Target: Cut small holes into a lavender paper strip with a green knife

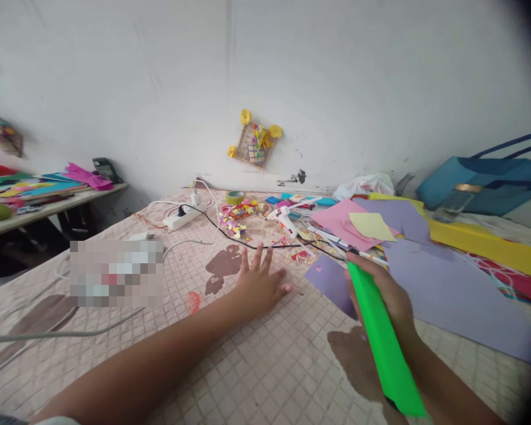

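Our left hand [259,280] lies spread and empty on the table [265,366], while our right, closed round the green strip [383,342] above it, could snag the black cord [287,246] running close by its fingertips.

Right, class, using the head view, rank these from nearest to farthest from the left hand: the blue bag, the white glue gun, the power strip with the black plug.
From the left hand:
1. White glue gun, just beyond the fingers, slightly right.
2. Power strip, farther off to the left.
3. Blue bag, far right, near the wall.
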Motion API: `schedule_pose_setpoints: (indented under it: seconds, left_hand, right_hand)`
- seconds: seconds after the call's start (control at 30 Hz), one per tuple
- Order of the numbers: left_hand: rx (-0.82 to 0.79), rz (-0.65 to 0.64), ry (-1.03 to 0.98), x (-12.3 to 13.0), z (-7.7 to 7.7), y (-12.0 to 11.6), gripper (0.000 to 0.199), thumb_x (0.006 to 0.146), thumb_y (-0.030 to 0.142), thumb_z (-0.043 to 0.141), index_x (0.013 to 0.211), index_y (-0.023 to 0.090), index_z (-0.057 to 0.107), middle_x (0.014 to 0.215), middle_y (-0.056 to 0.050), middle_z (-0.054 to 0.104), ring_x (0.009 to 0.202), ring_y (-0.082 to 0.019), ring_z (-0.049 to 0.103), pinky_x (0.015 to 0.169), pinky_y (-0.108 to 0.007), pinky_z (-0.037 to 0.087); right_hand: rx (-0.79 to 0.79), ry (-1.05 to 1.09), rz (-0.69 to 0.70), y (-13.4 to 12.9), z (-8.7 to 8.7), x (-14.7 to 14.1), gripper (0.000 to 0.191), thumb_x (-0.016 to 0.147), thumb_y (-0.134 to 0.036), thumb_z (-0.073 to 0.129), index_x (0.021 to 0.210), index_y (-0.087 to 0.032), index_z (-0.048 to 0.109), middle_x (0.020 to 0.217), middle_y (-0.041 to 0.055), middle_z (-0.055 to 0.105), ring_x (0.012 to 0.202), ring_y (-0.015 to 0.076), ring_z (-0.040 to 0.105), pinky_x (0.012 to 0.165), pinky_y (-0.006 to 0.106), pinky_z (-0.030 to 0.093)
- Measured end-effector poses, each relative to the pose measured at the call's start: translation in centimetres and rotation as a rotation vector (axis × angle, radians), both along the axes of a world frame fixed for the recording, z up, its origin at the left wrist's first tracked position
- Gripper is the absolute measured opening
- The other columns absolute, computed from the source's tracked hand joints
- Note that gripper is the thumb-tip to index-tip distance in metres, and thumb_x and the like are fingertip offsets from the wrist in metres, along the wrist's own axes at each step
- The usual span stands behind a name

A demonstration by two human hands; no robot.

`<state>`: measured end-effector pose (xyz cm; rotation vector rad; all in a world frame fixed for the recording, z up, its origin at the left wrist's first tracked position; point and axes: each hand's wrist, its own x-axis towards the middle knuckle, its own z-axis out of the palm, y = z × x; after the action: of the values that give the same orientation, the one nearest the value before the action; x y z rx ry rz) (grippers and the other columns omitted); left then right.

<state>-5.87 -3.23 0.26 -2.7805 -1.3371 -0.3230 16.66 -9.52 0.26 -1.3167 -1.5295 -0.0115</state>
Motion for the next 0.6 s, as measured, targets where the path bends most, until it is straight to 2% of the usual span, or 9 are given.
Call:
schedule_pose_setpoints:
  seconds: [0.07,0.13,0.2,0.27,0.33,0.4,0.47,0.53,0.6]
  left_hand:
    - [0.011,-0.017,-0.012,0.0,-0.1,-0.2,0.051,0.093,0.056,0.027,0.13,0.031,0.051,0.152,-0.012,0.02,0.14,-0.041,0.003,0.102,-0.071,0.0]
    - [-0.014,-0.115,-0.017,0.4,0.0,-1.1,0.053,0.091,0.06,0.027,0.135,0.035,0.044,0.153,-0.011,0.018,0.14,-0.041,0.0,0.102,-0.071,0.0]
    - [-0.064,-0.287,0.008,0.9,0.1,-2.2,0.051,0.09,0.062,0.027,0.135,0.041,0.04,0.153,-0.008,0.018,0.14,-0.041,0.001,0.102,-0.071,0.003]
    - [-0.093,-0.375,0.031,1.2,0.2,-2.7,0.049,0.09,0.062,0.026,0.133,0.044,0.042,0.152,-0.006,0.023,0.14,-0.041,0.004,0.103,-0.071,0.005]
    - [-0.072,-0.291,0.038,1.2,0.2,-2.2,0.053,0.09,0.062,0.025,0.134,0.039,0.044,0.151,-0.008,0.025,0.14,-0.04,0.007,0.104,-0.069,0.005]
    - [-0.014,-0.092,0.033,0.8,0.2,-1.1,0.059,0.09,0.061,0.025,0.133,0.027,0.048,0.151,-0.013,0.025,0.14,-0.039,0.009,0.106,-0.067,0.003]
    - [0.033,0.053,0.03,0.2,0.2,0.0,0.064,0.091,0.06,0.024,0.132,0.019,0.05,0.149,-0.018,0.026,0.139,-0.041,0.009,0.106,-0.067,0.001]
    - [0.034,0.066,0.007,-0.2,0.3,0.3,0.065,0.091,0.061,0.023,0.137,0.02,0.043,0.15,-0.021,0.023,0.139,-0.043,0.008,0.103,-0.069,0.001]
    - [-0.009,-0.059,-0.019,-0.1,0.4,-0.4,0.063,0.09,0.063,0.021,0.141,0.03,0.034,0.152,-0.018,0.018,0.139,-0.043,0.005,0.102,-0.071,0.005]
  right_hand:
    - [0.001,-0.012,0.003,0.0,0.1,-0.1,0.036,0.082,-0.029,0.058,0.117,-0.025,0.061,0.101,0.0035,0.071,0.094,0.0272,0.065,0.078,0.038,0.052]
    - [-0.006,-0.01,0.01,0.0,0.1,-0.1,0.035,0.082,-0.028,0.057,0.116,-0.025,0.062,0.097,0.0031,0.072,0.091,0.0269,0.066,0.071,0.036,0.053]
    - [-0.03,0.014,0.006,-0.1,0.1,-0.1,0.034,0.083,-0.027,0.056,0.116,-0.026,0.061,0.103,0.0035,0.07,0.096,0.0276,0.065,0.072,0.037,0.053]
    - [-0.047,0.027,-0.003,-0.2,0.0,0.0,0.035,0.084,-0.026,0.054,0.118,-0.026,0.06,0.112,0.0038,0.068,0.1,0.0278,0.064,0.076,0.039,0.052]
    - [-0.053,0.015,-0.015,-0.3,0.0,0.0,0.036,0.083,-0.025,0.054,0.119,-0.027,0.059,0.115,0.0032,0.067,0.101,0.0277,0.063,0.079,0.039,0.051]
    - [-0.042,-0.003,-0.045,-0.3,0.2,0.0,0.035,0.083,-0.026,0.055,0.118,-0.029,0.06,0.115,0.0026,0.066,0.104,0.0282,0.061,0.08,0.039,0.05]
    - [-0.025,0.001,-0.048,-0.3,0.5,-0.1,0.036,0.083,-0.029,0.055,0.119,-0.029,0.059,0.115,0.0033,0.065,0.107,0.0291,0.059,0.083,0.041,0.048]
    - [-0.007,0.021,-0.043,-0.1,0.7,-0.3,0.037,0.084,-0.033,0.055,0.12,-0.028,0.058,0.114,0.0051,0.065,0.106,0.0302,0.059,0.086,0.045,0.046]
    - [0.014,0.052,-0.045,0.2,0.8,-0.4,0.037,0.083,-0.037,0.056,0.118,-0.027,0.059,0.113,0.007,0.065,0.102,0.0318,0.06,0.087,0.048,0.044]
